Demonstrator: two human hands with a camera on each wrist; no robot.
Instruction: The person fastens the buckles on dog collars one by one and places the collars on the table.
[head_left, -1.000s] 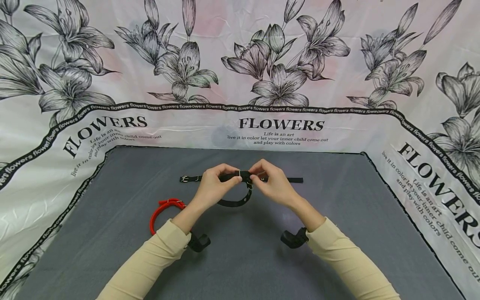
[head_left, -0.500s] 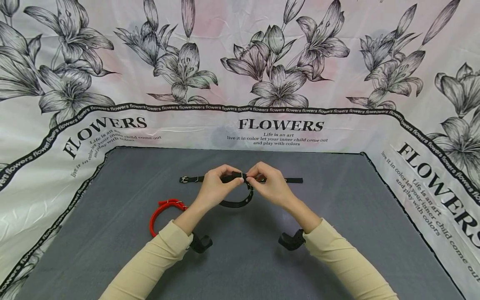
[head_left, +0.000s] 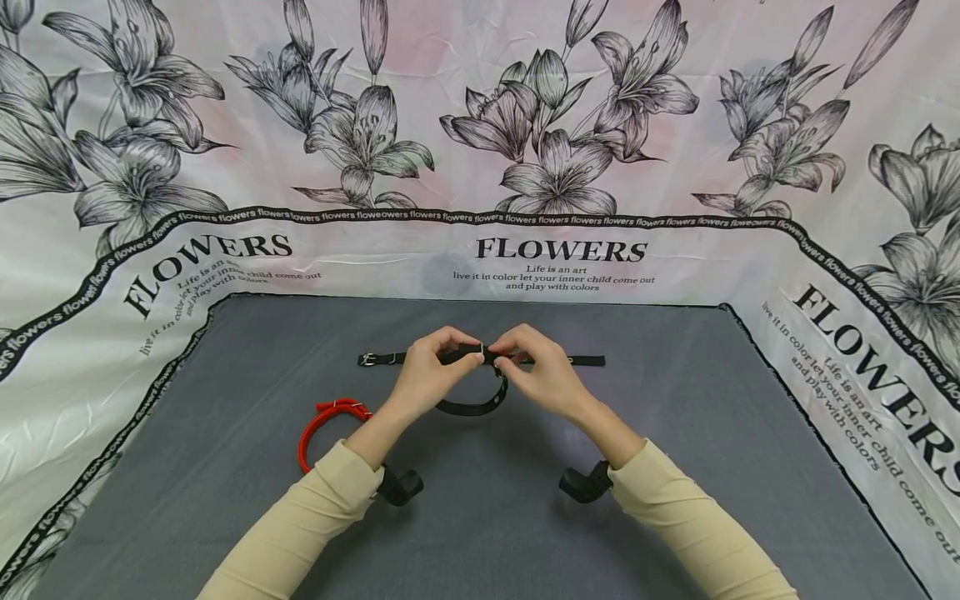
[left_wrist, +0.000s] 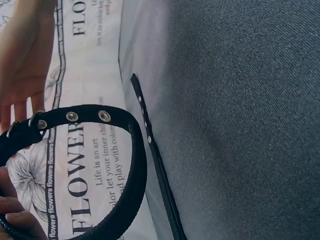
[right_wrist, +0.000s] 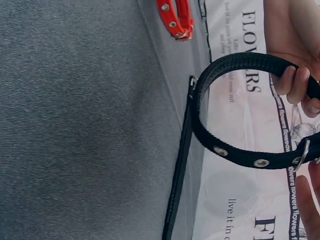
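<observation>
Between both hands a black collar (head_left: pixel 474 409) is held up, bent into a loop. The right wrist view shows its metal eyelets (right_wrist: pixel 261 163) and a metal ring (right_wrist: pixel 302 156) near the joined ends. My left hand (head_left: pixel 423 379) pinches the collar's upper strap between thumb and fingers. Opposite it, my right hand (head_left: pixel 546 372) pinches at the buckle end, its fingertips close to the left hand's. Fingers partly hide the buckle. Behind the hands, a second black collar (head_left: pixel 588 361) lies stretched flat on the grey cloth (head_left: pixel 495 517).
A red collar (head_left: pixel 307 437), closed in a ring, lies at the left, partly behind the left forearm. Black wrist cameras (head_left: pixel 401 487) hang under both sleeves. White flower-printed fabric (head_left: pixel 420 250) borders the grey cloth at the back and sides.
My right hand has shifted slightly left, its fingertips now covering more of the collar's buckle end. My left hand keeps its pinch nearly in place. The flat black and red collars have not moved.
</observation>
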